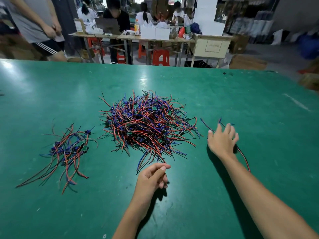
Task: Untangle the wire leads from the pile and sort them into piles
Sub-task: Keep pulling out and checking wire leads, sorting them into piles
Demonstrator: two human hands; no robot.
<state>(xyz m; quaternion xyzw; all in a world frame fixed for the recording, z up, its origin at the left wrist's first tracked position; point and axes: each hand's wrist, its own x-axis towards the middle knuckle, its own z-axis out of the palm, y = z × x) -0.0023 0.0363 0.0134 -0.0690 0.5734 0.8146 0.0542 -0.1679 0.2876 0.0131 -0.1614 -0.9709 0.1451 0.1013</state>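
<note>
A wide green table (69, 87), scuffed and shiny under overhead light, carries everything. At its middle lies a big tangled pile (148, 125) of red, blue and black wire leads with small green boards; a smaller sorted pile (69, 150) lies well apart on the left. On the right, a few loose leads (241, 156) lie partly under an outstretched right hand (222, 140).

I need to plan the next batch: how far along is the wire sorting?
Early days. Done: a small sorted pile lies left on the green table. In hand: the right hand rests open on one lead set out right; the left hand pinches a wire at the big pile's near edge. Left: the big tangled pile, by far the most.
</note>
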